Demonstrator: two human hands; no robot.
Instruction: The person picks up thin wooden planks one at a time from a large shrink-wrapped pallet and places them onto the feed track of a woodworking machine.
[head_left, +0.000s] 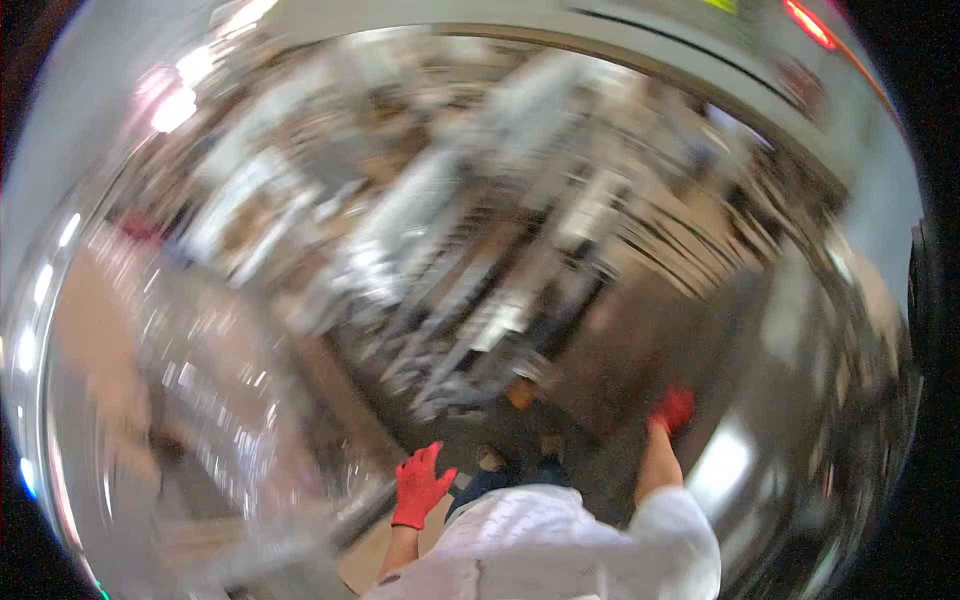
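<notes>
The largest feature is a spread of cluttered stock (pixel 400 150), filling the area ahead of and beyond both grips; blur obscures its separate pieces. A glossy, plastic-looking mass (pixel 215 390) lies to the left of and ahead of the left grip, many small bright reflections along its surface. A grey, shiny surface (pixel 775 400) extends to the right of the right grip, with a white glare near that grip. A brown block (pixel 620 350), flat-faced, is just ahead of and to the left of the right grip; whether the two touch cannot be determined. A grey framework (pixel 470 330), with pale parts on it, stands ahead of and between the two grips.

The person wears a white shirt (pixel 550 540), which shows between and behind the grips, and dark trousers. Both hands are in red gloves.

The left grip (pixel 422 487) is released: thumb and fingers stand apart, near the right-hand edge of the glossy mass. The right grip (pixel 672 408) is held out on an extended arm; blur hides its fingers, so its state cannot be told. The smallest item noted is an orange object (pixel 520 392), between the grips and farther ahead than the left one; its kind is indistinct.
</notes>
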